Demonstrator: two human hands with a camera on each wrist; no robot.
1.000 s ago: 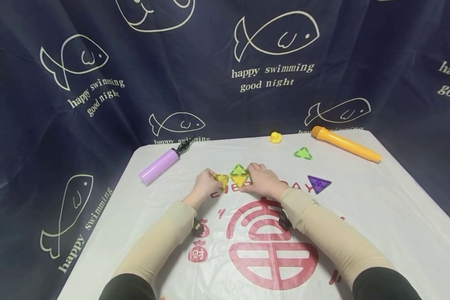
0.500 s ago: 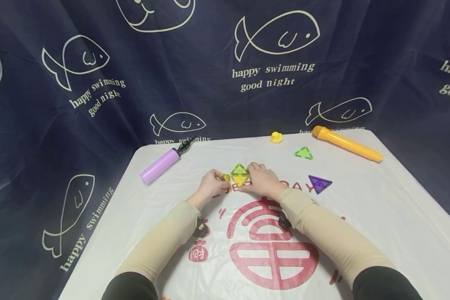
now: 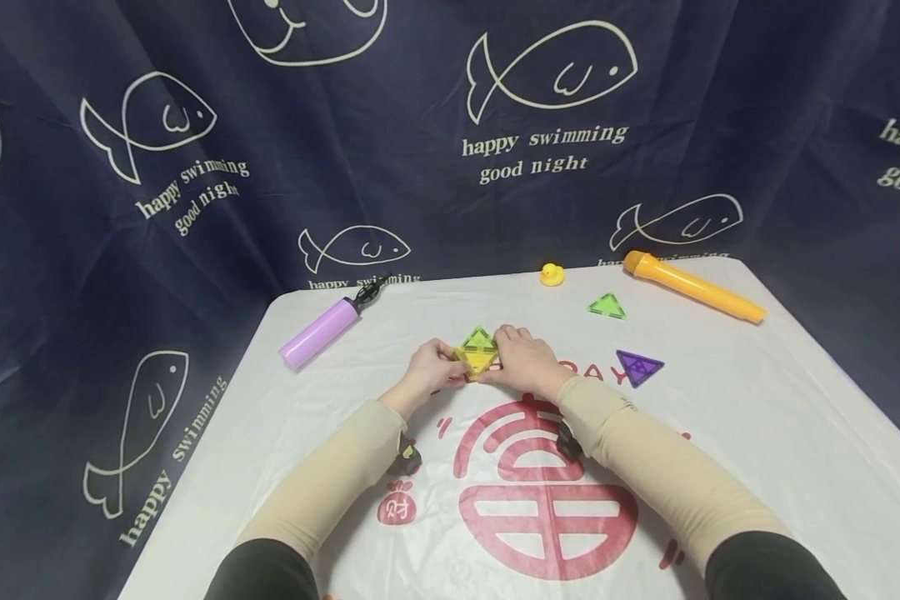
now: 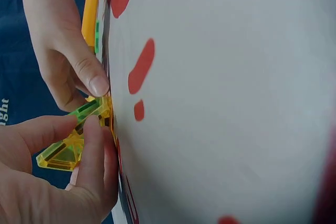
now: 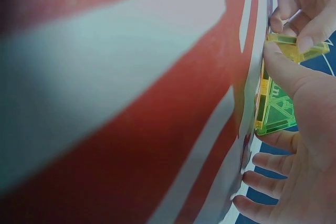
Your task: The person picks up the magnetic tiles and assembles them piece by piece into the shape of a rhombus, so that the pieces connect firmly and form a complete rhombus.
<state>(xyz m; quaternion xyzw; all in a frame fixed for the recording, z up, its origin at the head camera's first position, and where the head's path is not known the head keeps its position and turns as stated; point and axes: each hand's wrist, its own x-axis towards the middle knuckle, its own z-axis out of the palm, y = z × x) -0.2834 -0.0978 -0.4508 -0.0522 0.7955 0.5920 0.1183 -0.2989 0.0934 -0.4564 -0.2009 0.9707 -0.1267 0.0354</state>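
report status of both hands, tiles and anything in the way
Left hand pinches yellow tile. Right hand at green-and-yellow pair. Purple tile off right, not in the way.

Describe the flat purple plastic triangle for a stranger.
On the white table, find the person's right hand. Right of it, nearer the camera than the loose green plastic triangle, lies the flat purple plastic triangle, the only purple one.
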